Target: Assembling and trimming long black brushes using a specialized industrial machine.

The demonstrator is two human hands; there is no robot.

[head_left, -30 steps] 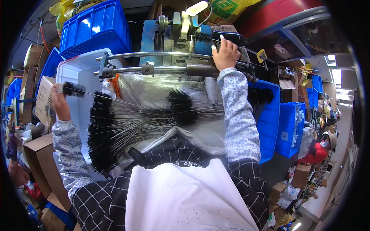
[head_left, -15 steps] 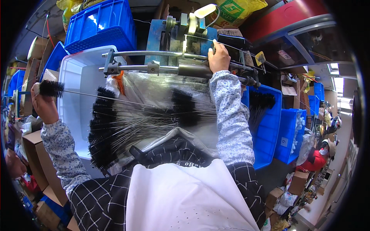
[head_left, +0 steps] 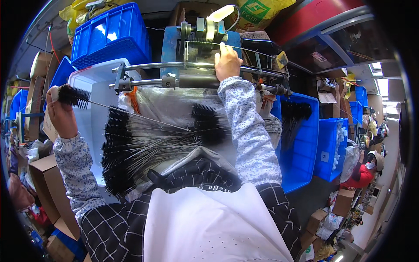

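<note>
My left hand (head_left: 62,115) is closed around the bristle end of a black twisted-wire brush (head_left: 75,95); its wire stem slants down to the right over a pile. My right hand (head_left: 228,64) is up at the bench machine (head_left: 173,54), fingertips closed on a thin wire brush (head_left: 244,48) that lies across it. The dark bristles of that brush sit left of my fingertips, by the machine's pale wheel (head_left: 211,29). Many more brushes (head_left: 118,150) lie before me, black heads to the left and stems to the right, with another black bunch (head_left: 208,124) among them.
Two steel rods (head_left: 148,83) run across the machine's front. A white bin (head_left: 98,87) stands at left, with a blue crate (head_left: 109,37) behind it. On the right, a blue bin (head_left: 301,150) holds more brushes, beside another blue bin (head_left: 329,148). Cardboard boxes (head_left: 52,187) stand at lower left.
My right hand has moved left along the machine, and the brush's bristles there have shifted left too. My left hand, still gripping its brush, has come slightly right.
</note>
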